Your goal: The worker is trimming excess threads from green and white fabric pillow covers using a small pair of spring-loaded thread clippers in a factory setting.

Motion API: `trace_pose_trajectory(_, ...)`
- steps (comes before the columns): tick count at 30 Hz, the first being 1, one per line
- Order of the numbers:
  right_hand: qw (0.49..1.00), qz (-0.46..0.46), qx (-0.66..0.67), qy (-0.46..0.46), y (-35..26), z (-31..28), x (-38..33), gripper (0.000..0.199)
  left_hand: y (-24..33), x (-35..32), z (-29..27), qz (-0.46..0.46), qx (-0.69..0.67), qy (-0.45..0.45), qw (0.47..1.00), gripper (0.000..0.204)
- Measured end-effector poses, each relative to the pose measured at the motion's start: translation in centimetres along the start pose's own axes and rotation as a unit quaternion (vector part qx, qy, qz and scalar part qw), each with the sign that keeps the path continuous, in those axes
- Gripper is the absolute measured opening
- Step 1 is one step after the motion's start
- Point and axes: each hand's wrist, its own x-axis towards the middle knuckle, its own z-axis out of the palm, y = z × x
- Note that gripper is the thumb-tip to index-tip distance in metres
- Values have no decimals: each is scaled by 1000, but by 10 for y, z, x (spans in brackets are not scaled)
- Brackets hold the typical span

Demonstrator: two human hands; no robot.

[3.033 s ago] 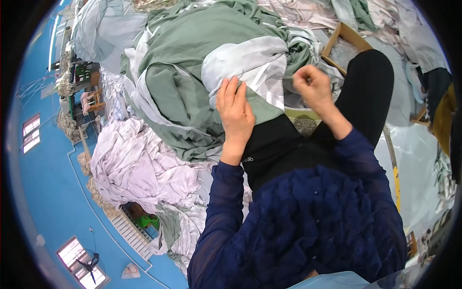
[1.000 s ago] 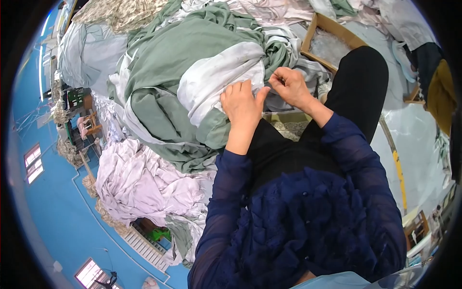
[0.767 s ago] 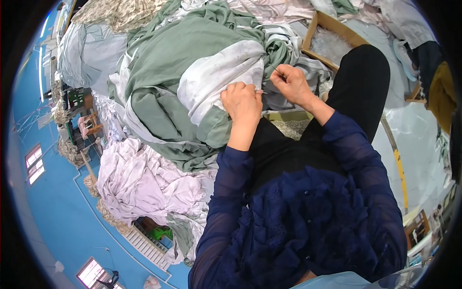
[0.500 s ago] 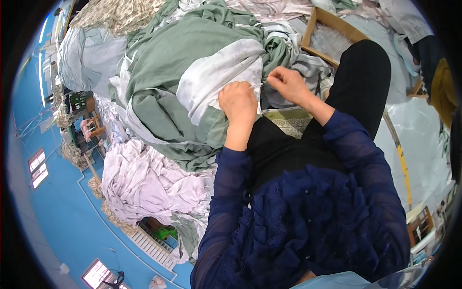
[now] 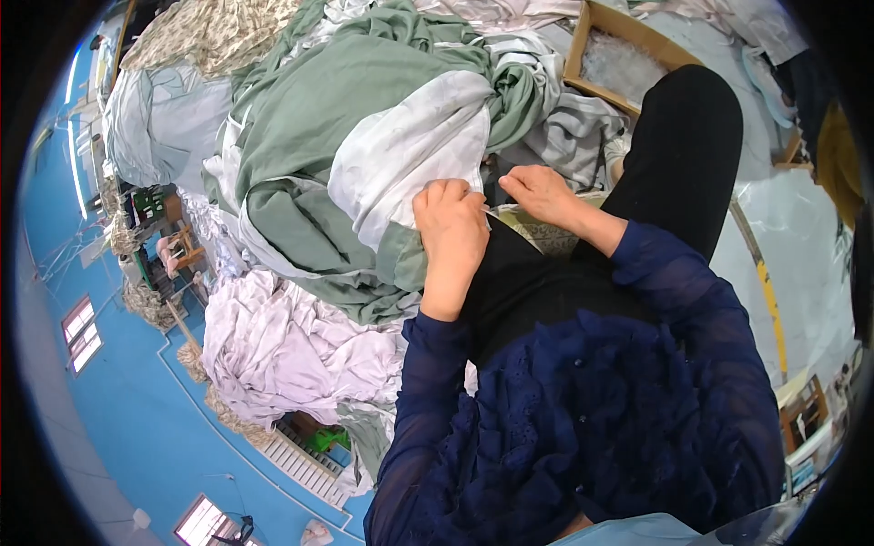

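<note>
A large green cloth (image 5: 319,114) lies heaped before me, its white printed underside (image 5: 414,136) folded over and reaching my lap. My left hand (image 5: 450,227) is closed on the edge of this cloth, above my left thigh. Just to its right, apart from the cloth, my right hand (image 5: 544,196) has its fingers curled and the thumb and forefinger pinched. Whatever the right fingers hold, if anything, is too small to make out. Between my legs a patterned, pale yellow-green surface (image 5: 537,235) partly shows.
Pale lilac cloth (image 5: 300,350) is piled to my left, and a beige patterned heap (image 5: 205,36) lies at the far left. An open cardboard box (image 5: 576,45) with clear plastic inside stands beyond my right knee. Yellow tape (image 5: 772,309) marks the floor at right.
My right hand has come down and slightly left, nearer my left hand. The cloth's white edge beside my left hand has shifted a little. The whole view has tilted slightly.
</note>
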Motion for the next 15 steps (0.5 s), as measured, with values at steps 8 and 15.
trace_pose_trajectory(8,1000,13,12,-9,1,21,5,40,2,-1,-3,11,1,-16,1000,13)
trace_pose_trajectory(15,999,-8,31,16,4,30,12,38,5,2,-4,15,-7,-15,1000,14)
